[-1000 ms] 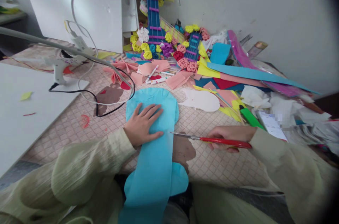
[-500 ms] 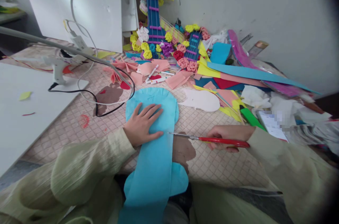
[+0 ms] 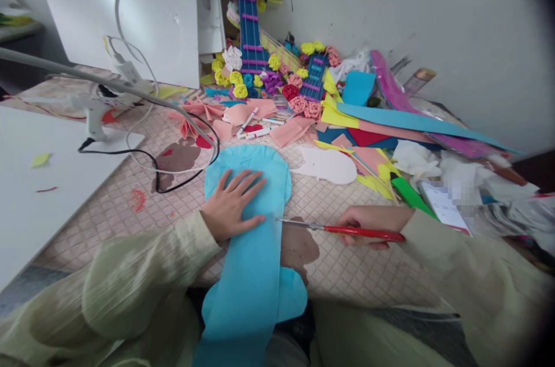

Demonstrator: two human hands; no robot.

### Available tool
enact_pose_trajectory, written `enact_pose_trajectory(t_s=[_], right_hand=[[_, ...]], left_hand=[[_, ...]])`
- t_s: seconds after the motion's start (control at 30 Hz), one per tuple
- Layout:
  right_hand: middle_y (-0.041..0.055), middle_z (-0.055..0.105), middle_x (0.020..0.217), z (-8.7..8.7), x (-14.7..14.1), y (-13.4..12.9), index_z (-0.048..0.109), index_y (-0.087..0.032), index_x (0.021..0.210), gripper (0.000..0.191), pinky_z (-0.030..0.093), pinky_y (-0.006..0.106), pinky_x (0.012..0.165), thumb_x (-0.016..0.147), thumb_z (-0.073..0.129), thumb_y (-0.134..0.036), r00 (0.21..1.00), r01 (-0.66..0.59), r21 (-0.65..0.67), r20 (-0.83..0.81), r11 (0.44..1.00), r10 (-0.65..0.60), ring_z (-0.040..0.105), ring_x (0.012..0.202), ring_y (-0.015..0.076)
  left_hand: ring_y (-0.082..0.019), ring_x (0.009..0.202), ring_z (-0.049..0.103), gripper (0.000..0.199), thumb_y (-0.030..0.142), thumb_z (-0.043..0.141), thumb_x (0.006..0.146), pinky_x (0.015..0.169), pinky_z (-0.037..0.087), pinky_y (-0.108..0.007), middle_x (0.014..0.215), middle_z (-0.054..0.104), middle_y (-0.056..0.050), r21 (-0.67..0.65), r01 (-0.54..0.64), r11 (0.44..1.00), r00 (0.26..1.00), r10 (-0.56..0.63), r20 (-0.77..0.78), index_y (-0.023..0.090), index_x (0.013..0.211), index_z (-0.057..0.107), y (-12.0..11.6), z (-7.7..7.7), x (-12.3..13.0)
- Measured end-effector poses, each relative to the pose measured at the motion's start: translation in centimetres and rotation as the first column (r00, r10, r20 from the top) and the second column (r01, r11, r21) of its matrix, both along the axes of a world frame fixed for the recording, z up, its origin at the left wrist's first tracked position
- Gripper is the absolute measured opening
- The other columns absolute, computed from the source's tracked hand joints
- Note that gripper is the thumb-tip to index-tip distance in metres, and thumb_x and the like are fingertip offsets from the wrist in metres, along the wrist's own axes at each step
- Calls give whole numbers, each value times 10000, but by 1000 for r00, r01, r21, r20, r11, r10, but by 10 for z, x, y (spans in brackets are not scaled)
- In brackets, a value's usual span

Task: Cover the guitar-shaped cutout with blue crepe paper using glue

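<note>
A strip of light-blue crepe paper (image 3: 254, 274) lies lengthwise over a rounded shape covered in the same blue (image 3: 247, 153), running off the table edge toward me. My left hand (image 3: 234, 202) rests flat on the paper, fingers spread. From the right, my right hand (image 3: 366, 225) is closed around red-handled scissors (image 3: 333, 230). Their silver blades point left, with the tips at the strip's right edge, near my left thumb. Whether the blades are slightly apart is too fine to tell.
A white hot glue gun (image 3: 94, 118) stands on a white board at left, its black cord looping near the blue shape. A white cutout (image 3: 327, 166), markers (image 3: 255, 133), paper scraps and a green marker (image 3: 411, 196) lie beyond. Flower-decorated blue guitar shapes (image 3: 249, 32) lean at the back.
The whole view shifts very slightly to the left. Both hands, the scissors and the blue paper keep the same positions relative to each other.
</note>
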State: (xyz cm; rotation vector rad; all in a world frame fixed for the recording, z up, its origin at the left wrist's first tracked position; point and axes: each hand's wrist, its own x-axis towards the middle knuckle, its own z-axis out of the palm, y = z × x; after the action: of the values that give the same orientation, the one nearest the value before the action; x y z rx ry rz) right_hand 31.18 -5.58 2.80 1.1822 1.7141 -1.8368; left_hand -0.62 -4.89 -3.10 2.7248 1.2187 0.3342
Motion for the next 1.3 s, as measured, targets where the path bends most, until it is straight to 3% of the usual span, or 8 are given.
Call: enact_pose_trajectory(t_s=[0.13, 0.27, 0.43, 0.63, 0.9, 1.07, 1.2, 1.3], right_hand=[[-80, 407, 511, -3, 2, -5, 477, -151, 733, 305, 240, 137, 280, 783, 512, -449, 999, 35, 40, 11, 999, -35, 328, 293, 15], [-78, 404, 537, -8, 10, -11, 497, -154, 754, 288, 256, 150, 280, 768, 524, -441, 995, 103, 34, -6, 994, -103, 327, 292, 18], [-93, 365, 524, 0, 19, -25, 501, -150, 813, 466, 267, 162, 306, 692, 549, -598, 958, 251, 14, -146, 968, -247, 329, 304, 27], [-70, 398, 562, 6, 30, -47, 474, -146, 846, 693, 279, 172, 315, 577, 482, -785, 912, 303, 33, -299, 952, -280, 340, 312, 27], [-32, 442, 592, -5, 38, -69, 494, -142, 885, 665, 313, 168, 351, 646, 441, -760, 932, 297, 19, -222, 955, -286, 415, 381, 52], [-40, 465, 528, -16, 55, -92, 548, -127, 840, 679, 259, 142, 319, 611, 456, -760, 828, 479, 14, -340, 878, -446, 421, 339, 43], [-2, 554, 532, -20, 50, -109, 515, -167, 734, 623, 277, 148, 308, 608, 421, -769, 519, 749, -131, -495, 650, -697, 428, 301, 48], [58, 635, 627, -23, 22, -114, 440, -188, 673, 585, 288, 164, 286, 620, 439, -770, 384, 799, -209, -543, 563, -747, 460, 295, 71]], left_hand=[[-282, 1333, 163, 607, 553, 321, 839, 1064, 170, -502, 1457, 235, -85, 20, -4, 1000, 963, -2, 270, 241, 1359, 290, 3, 1, -5], [-242, 1241, 352, 442, 401, 304, 888, 1037, 279, -456, 1341, 409, -78, -67, -112, 991, 825, 130, 549, 246, 1298, 362, -3, 14, -17], [-225, 1154, 459, 333, 308, 368, 879, 976, 390, -420, 1226, 519, -30, -263, -163, 951, 683, 301, 666, 294, 1202, 447, -46, 47, -45], [-221, 1054, 548, 303, 398, 404, 848, 919, 456, -387, 1138, 605, 13, -496, -150, 855, 776, 413, 477, 357, 1127, 517, -101, 48, -51], [-184, 748, 583, 670, 502, 473, 771, 679, 494, -358, 1022, 628, -83, -599, -101, 794, 840, 391, 377, 214, 1335, 253, -77, 19, -7], [-160, 720, 579, 708, 371, 556, 768, 628, 481, -314, 872, 585, -31, -721, 265, 640, 641, 442, 628, 263, 1330, 139, -67, 26, 25], [-112, 652, 545, 802, 294, 613, 749, 588, 448, -252, 858, 537, -6, -696, 367, 617, 522, 483, 703, 330, 1353, 86, -66, 47, 41], [-90, 636, 504, 767, 267, 635, 737, 586, 422, -230, 855, 518, -2, -644, 464, 608, 522, 400, 754, 352, 1351, 184, -69, 67, 50]])
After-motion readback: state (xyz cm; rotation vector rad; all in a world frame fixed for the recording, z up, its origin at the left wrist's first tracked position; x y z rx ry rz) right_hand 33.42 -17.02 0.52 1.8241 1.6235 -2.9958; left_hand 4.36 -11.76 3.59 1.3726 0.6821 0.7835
